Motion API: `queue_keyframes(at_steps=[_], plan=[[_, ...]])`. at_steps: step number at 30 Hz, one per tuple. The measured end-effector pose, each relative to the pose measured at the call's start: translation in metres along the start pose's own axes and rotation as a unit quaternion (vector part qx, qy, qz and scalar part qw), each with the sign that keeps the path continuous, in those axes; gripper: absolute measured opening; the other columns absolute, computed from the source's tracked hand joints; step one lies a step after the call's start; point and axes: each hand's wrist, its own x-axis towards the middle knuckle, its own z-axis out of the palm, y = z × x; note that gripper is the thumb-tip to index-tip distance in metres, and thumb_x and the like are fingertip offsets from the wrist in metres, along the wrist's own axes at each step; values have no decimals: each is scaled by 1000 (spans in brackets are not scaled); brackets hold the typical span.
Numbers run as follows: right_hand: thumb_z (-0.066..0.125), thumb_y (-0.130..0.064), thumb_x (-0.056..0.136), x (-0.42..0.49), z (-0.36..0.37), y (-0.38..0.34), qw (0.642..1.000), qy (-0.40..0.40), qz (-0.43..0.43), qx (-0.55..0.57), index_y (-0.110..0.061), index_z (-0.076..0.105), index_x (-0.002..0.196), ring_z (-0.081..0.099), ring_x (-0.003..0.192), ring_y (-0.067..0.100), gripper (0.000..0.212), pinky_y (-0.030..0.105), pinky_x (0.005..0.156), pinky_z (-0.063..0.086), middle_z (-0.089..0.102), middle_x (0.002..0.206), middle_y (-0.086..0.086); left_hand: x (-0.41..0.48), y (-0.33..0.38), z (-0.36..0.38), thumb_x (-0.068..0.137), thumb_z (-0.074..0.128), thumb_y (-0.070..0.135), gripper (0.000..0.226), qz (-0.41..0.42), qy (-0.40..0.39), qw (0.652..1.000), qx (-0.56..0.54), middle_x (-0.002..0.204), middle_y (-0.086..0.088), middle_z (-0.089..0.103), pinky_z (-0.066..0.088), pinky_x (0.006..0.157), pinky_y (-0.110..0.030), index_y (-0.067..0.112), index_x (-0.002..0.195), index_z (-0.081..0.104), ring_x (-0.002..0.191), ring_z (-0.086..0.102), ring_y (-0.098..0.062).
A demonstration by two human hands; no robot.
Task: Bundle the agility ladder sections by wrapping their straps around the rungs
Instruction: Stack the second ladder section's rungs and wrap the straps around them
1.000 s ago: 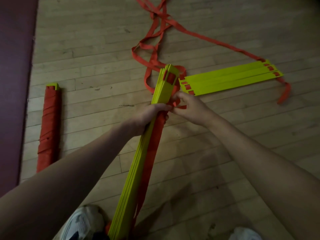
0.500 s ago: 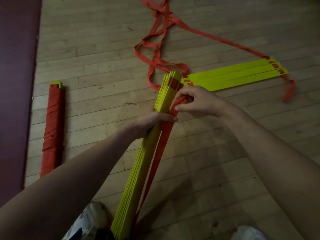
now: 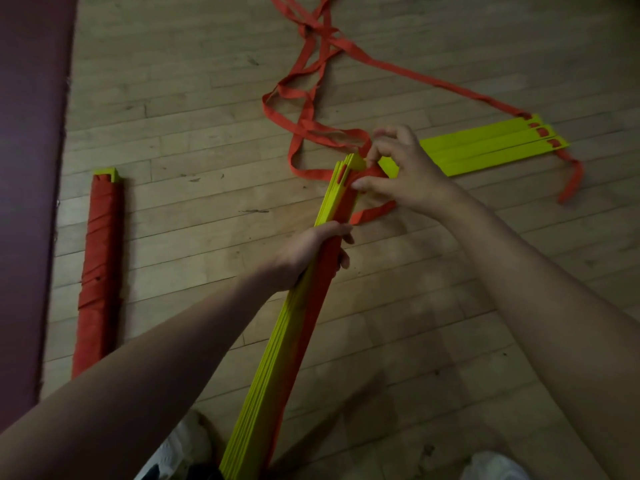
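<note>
Floor: pale wooden plank floor (image 3: 180, 98), scuffed and dimly lit.
Left edge: a dark maroon mat (image 3: 31, 174) borders the boards, its edge running from top to bottom.
Held stack: the held stack (image 3: 273, 368) of yellow rungs slants up from between the shoes toward the middle, with orange strap laid along its right face.
Left hand: the left hand (image 3: 311, 251) grips the held stack high up, fingers curled round it.
Right hand: the right hand (image 3: 405, 171), at the stack's top end, pinches the strap.
Strap: the strap (image 3: 304, 95) lies in loose tangled loops beyond the stack's top.
Loose rungs: three loose rungs (image 3: 485, 150) lie side by side on the floor at right.
Wrapped bundle: the wrapped bundle (image 3: 100, 268) lies just beside the mat, with a yellow tip showing.
Shoes: white shoes (image 3: 183, 452) show at the bottom edge.
Open room: bare boards lie between the wrapped bundle and the held stack.
</note>
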Motion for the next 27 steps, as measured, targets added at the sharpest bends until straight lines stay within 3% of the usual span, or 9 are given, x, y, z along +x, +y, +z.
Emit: queue_keyframes(at_steps=[2,4,8,14,17,20,23,27], plan=[[76,-15,80,-3,3,1,989,-65,69,114,-23,45,75,56,90,16,32,32,80,47,56,93,7,0,-2,1,93,49,37,27,-2,-5,1000,-5,67,-8,62,45,55,-25,12,95,56,55,54,-15],[72,-11,83,-7,7,5,984,-63,84,146,-23,41,75,58,71,15,34,31,64,48,55,75,6,0,-4,3,93,49,35,26,-8,-7,1000,-24,63,-8,58,48,54,-27,9,92,53,53,56,-18],[72,-29,76,-7,-2,5,978,39,83,186,-26,44,77,49,76,17,27,38,70,44,51,78,4,10,20,13,92,51,32,25,5,5,1000,-2,60,-7,52,48,49,-26,10,82,50,46,52,-17],[68,-23,76,-8,-52,22,932,177,111,298,-21,47,92,56,86,15,27,34,83,46,60,93,10,32,107,33,91,52,30,23,15,-9,989,146,57,-6,47,42,44,-21,11,79,49,39,46,-15],[66,-11,87,-23,-55,40,931,170,139,292,-17,48,114,60,89,5,33,20,81,49,62,111,16,34,114,38,91,52,31,24,-23,-32,979,201,56,-5,47,42,45,-20,12,76,49,41,45,-16],[63,-9,90,-41,-35,49,950,152,162,221,-7,56,110,59,76,-10,22,12,72,46,63,90,-5,33,92,36,91,54,32,26,-61,-37,969,237,60,-7,52,46,48,-24,11,78,52,47,49,-18],[65,-25,90,-72,1,47,966,125,188,129,-12,61,107,64,86,8,22,27,77,49,68,91,-1,25,49,27,91,55,35,29,-122,-51,967,219,63,-9,52,46,49,-24,10,76,51,49,49,-19],[57,-40,92,-114,52,26,984,79,155,25,-16,60,123,67,92,31,40,37,79,49,72,100,13,9,-6,14,89,60,35,29,-167,-55,968,181,69,-12,52,48,54,-28,7,80,55,56,51,-24]])
